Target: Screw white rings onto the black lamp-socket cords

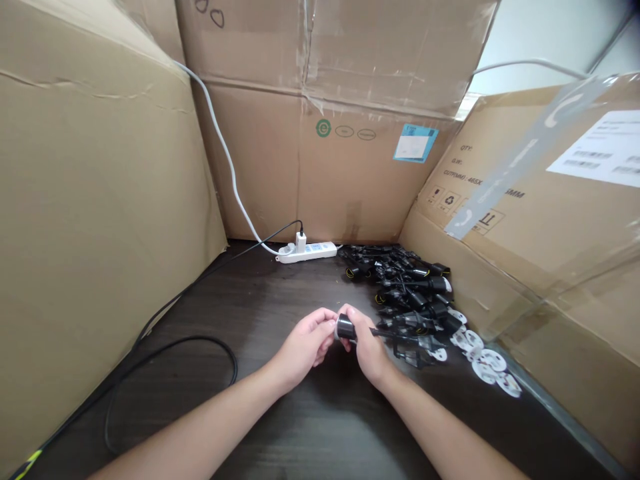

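Gripping blk cyl. (346,327), R hand (369,343) fingers closed round it; L hand (307,343) curled at pale rim (337,329), can't tell if pinching.

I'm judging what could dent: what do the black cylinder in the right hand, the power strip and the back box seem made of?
Black cylinder: glossy plastic or coated metal; the bright highlight leaves both open.
Power strip: probably smooth, hard plastic, from its even white, moulded-looking body.
Back box: likely cardboard; matt brown, creased, printed.

My right hand (370,348) grips a black cylinder (346,325), my left hand (306,343) at its end. Black parts (416,297) lie heaped nearby.
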A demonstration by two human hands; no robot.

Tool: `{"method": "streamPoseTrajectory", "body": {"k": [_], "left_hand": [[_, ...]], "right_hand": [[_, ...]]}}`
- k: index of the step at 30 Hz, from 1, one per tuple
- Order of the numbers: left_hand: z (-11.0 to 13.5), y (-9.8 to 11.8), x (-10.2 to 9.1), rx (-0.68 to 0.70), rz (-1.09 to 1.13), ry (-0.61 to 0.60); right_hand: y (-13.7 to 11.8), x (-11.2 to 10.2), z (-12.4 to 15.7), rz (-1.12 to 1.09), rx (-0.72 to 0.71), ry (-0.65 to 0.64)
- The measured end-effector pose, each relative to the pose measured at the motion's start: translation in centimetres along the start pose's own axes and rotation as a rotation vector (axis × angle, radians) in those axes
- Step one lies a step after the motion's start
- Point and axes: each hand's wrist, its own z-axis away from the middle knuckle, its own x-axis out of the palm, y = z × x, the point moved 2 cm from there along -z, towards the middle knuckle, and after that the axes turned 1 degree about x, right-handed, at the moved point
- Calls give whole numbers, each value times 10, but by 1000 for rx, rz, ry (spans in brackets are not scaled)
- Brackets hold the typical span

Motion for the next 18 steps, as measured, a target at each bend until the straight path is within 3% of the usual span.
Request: {"method": "streamPoseTrajectory", "body": {"k": [8,18], "left_hand": [[-2,-3,-4,-4,54,-55],[-4,-5,-6,-35,52,-36]], "right_hand": [[-4,-2,-2,-10,74,66],[0,0,-2,-9,65,-5]]}}
